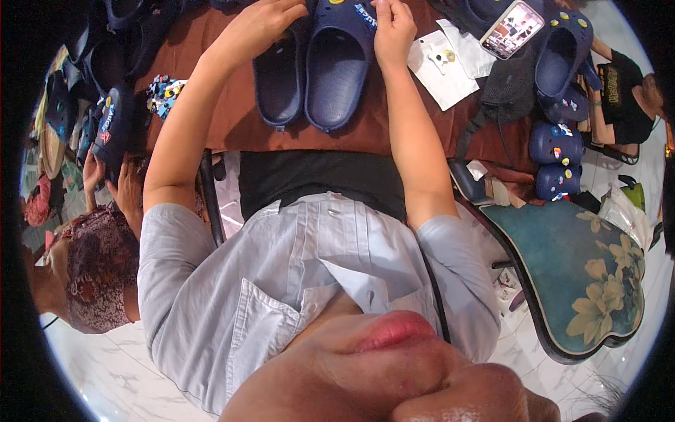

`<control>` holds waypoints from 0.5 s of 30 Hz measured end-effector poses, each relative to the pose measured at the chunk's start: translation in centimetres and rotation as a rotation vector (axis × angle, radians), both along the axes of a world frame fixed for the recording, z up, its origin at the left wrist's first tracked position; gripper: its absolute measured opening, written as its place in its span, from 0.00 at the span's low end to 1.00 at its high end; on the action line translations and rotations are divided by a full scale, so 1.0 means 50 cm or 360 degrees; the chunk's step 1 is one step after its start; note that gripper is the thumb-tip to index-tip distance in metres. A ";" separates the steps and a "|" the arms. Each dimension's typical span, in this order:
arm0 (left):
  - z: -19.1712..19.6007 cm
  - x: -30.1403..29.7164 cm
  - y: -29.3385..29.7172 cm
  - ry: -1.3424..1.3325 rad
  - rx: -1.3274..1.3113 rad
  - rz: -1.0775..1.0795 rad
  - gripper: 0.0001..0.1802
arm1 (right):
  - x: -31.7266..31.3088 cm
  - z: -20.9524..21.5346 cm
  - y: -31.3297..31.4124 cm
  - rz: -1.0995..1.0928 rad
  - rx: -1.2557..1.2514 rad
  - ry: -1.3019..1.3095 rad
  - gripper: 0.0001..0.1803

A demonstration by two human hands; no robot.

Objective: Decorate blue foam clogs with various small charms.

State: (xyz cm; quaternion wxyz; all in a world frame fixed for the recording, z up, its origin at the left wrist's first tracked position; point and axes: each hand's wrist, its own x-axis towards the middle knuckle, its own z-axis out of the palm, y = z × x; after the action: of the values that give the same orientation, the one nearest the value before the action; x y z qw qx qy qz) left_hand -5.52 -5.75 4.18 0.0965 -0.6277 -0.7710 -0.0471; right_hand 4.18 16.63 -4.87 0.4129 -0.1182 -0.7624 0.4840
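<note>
Clogs, navy, two (309, 70), on brown counter (232, 119). I see right hand (392, 28) fingers pinching a charm on one clog's toe. Left hand (264, 24) rests curled on the other, gripping nothing I can make out.

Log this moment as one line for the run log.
left hand on dark blue clog | right hand pinching toe of navy clog | brown table

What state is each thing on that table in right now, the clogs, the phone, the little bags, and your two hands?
Large navy clog: sole down, charms on its toe.
Smaller navy clog: flat beside it, touching.
Left hand: resting on smaller clog.
Right hand: pinching at large clog's toe.
Phone: screen lit.
Small white bags: lying flat.
</note>
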 end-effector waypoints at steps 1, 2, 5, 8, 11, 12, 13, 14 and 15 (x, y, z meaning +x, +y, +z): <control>-0.004 -0.001 -0.005 0.0155 -0.0008 0.0020 0.19 | -0.001 -0.001 -0.002 0.0018 -0.0013 0.0020 0.12; -0.019 -0.005 -0.010 0.0155 -0.0009 0.0021 0.19 | -0.001 -0.001 -0.002 0.0018 -0.0014 0.0019 0.12; -0.045 -0.010 -0.013 0.0313 0.0121 0.0056 0.17 | -0.004 -0.006 0.002 0.0008 0.0033 -0.0017 0.12; -0.050 0.001 -0.014 0.0504 0.0155 0.0044 0.16 | -0.008 -0.014 0.004 -0.0005 0.0067 -0.0013 0.13; -0.057 0.009 -0.014 0.0548 0.0202 0.0047 0.17 | -0.010 -0.016 0.004 -0.0001 0.0030 0.0020 0.13; -0.059 0.011 -0.012 0.0585 0.0212 0.0035 0.17 | -0.009 -0.015 0.004 -0.0009 0.0033 -0.0002 0.12; -0.059 0.013 -0.012 0.0625 0.0223 0.0024 0.17 | -0.009 -0.014 0.004 -0.0015 0.0038 -0.0022 0.12; -0.062 0.013 -0.014 0.0633 0.0226 0.0031 0.17 | -0.009 -0.013 0.004 -0.0008 0.0042 -0.0015 0.12; -0.067 0.012 -0.015 0.0623 0.0204 0.0044 0.17 | -0.008 -0.013 0.004 -0.0010 0.0066 -0.0007 0.11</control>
State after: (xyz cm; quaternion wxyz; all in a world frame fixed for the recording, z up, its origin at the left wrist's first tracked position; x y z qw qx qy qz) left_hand -4.92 -6.49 0.85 0.2848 -0.6068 -0.7416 0.0282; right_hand 3.79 16.84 -5.51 0.4151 -0.1130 -0.7729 0.4665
